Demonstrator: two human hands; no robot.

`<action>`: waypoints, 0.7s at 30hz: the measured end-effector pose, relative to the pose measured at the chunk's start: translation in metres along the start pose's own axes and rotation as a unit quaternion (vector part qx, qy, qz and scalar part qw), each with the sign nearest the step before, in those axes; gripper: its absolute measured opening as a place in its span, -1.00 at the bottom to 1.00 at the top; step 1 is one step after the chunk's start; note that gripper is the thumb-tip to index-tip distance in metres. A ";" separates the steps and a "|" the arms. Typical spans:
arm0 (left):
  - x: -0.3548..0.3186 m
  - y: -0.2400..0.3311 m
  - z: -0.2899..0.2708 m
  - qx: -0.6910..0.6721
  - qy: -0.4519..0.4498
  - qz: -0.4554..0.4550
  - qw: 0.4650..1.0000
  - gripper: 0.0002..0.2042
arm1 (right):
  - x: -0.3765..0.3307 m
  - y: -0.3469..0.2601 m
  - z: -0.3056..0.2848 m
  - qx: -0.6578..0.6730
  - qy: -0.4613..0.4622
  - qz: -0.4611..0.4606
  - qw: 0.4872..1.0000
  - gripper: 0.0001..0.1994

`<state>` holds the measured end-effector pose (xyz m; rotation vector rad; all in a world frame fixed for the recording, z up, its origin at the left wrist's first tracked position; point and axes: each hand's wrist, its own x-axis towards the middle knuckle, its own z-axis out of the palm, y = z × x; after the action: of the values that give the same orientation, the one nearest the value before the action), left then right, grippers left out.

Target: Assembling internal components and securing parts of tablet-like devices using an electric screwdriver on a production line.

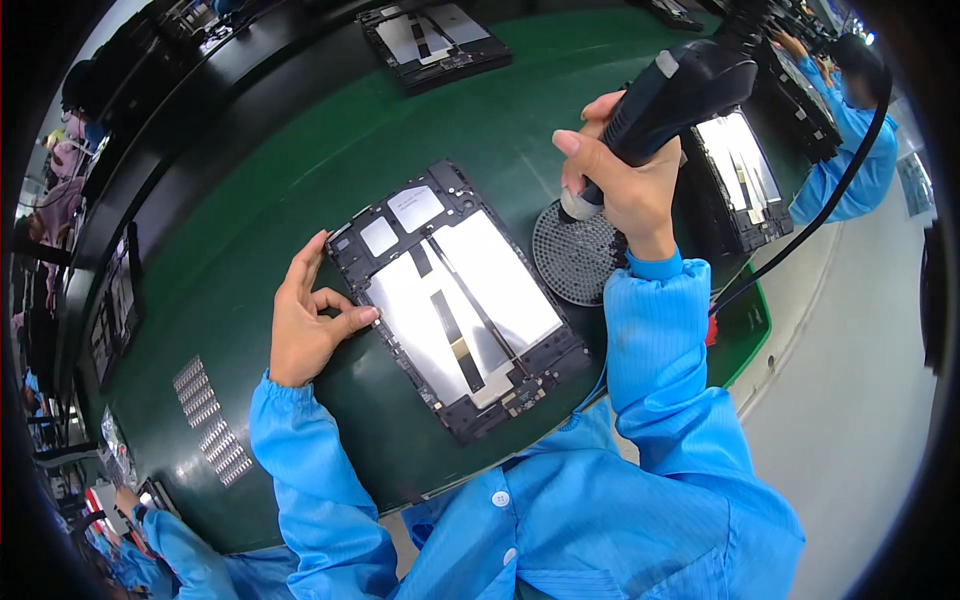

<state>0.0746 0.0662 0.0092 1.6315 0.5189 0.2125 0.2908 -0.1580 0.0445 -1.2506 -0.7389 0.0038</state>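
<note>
An opened tablet (pixel 515 285) with a black frame and silvery inner plates lies tilted on the green bench in front of me. My left hand (pixel 308 325) grips its left edge, thumb on the rim and fingers near the upper left corner. In my right hand (pixel 638 195) is a black electric screwdriver (pixel 680 95), its cord running off to the right. The lower end of the driver, wrapped in something whitish, meets a round grey screw tray (pixel 572 262) full of small holes. Its bit cannot be made out.
Another opened tablet (pixel 740 170) lies right of the tray, and one more (pixel 435 45) at the far side. Strips of small metal parts (pixel 210 420) sit at the left. A green bin (pixel 750 335) stands by the right bench edge. Co-workers (pixel 850 140) sit on both sides.
</note>
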 end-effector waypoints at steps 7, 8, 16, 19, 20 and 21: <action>0.001 0.001 0.001 0.008 0.000 0.004 1.000 -0.12 | 0.001 0.006 0.000 0.009 -0.007 0.014 1.000 -0.76; 0.001 0.001 0.001 0.008 -0.001 0.003 1.000 -0.12 | 0.001 0.006 0.000 0.009 -0.006 0.014 1.000 -0.76; 0.002 -0.001 0.002 0.007 0.002 0.015 1.000 -0.12 | 0.000 0.006 -0.002 -0.021 -0.012 -0.004 1.000 -0.77; 0.000 -0.001 0.000 0.010 0.011 0.008 1.000 -0.13 | -0.001 -0.002 0.003 -0.016 0.010 0.007 1.000 -0.77; 0.000 -0.002 -0.001 0.007 0.015 0.008 1.000 -0.13 | -0.001 -0.006 0.005 -0.016 0.005 0.007 1.000 -0.77; -0.001 -0.004 -0.002 0.006 0.014 0.018 1.000 -0.13 | -0.002 -0.011 0.008 0.000 0.019 0.005 1.000 -0.77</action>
<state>0.0722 0.0679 0.0059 1.6527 0.5141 0.2601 0.2813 -0.1558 0.0537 -1.2508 -0.6997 -0.0124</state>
